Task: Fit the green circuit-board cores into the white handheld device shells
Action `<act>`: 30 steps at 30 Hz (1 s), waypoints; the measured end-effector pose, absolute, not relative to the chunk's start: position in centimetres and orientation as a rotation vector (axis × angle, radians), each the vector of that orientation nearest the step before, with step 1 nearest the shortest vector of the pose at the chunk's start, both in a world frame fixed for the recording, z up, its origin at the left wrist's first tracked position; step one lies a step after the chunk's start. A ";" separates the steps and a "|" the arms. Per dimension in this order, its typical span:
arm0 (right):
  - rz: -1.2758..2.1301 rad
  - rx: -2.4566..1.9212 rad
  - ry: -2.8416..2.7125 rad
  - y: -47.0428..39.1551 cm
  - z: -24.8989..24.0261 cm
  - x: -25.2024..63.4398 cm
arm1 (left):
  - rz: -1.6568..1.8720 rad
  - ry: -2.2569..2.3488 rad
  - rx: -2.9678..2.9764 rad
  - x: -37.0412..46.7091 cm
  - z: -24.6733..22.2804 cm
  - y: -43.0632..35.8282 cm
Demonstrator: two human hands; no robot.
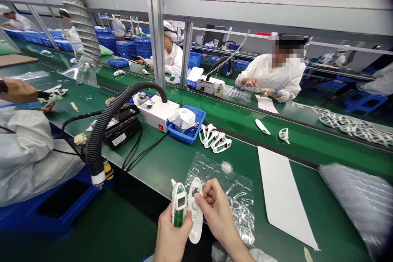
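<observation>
My left hand (172,229) is wrapped round an ear thermometer body (178,204), a white half shell with a pointed tip, a small grey screen and a green circuit board. Beside it, tilted upright, is the long white thermometer cover (195,235), with its inner side and round button shapes facing me. The left thumb reaches to the cover's near edge. My right hand (216,208) has its fingers curled, thumb and forefinger pinching at the upper part of the cover. Whether a small part lies under those fingertips is hidden.
A clear plastic sheet (211,168) lies beyond my hands. Nearby are several thermometer shells (215,139), a blue tray (187,139), a white boxed device (156,114), a black hose (107,114) and white paper (282,196). A co-worker (273,73) sits across the green conveyor (242,120).
</observation>
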State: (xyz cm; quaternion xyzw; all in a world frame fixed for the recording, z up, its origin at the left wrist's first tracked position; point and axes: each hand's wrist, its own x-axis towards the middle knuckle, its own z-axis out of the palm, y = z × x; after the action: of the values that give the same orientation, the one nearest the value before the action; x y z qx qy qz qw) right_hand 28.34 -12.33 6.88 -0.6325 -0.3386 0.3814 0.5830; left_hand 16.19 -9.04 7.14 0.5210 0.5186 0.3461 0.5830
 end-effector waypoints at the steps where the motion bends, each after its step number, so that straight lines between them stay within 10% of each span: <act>1: 0.942 -1.432 -0.752 -12.1 6.9 27.5 | 0.820 1.232 1.189 15.7 7.0 -8.9; 17: 1.734 -1.103 -0.575 0.2 0.8 8.1 | 1.296 1.181 0.308 -0.6 1.0 -1.5; 30: 1.582 -1.115 -0.655 0.7 0.6 9.0 | 1.296 1.150 0.301 1.7 0.4 0.6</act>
State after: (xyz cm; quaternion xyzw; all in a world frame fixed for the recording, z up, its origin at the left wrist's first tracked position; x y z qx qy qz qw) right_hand 9.05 0.73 0.63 -0.4655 -0.2734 0.6605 0.5218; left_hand 1.73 0.60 0.43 0.1319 0.5039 0.5677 0.6375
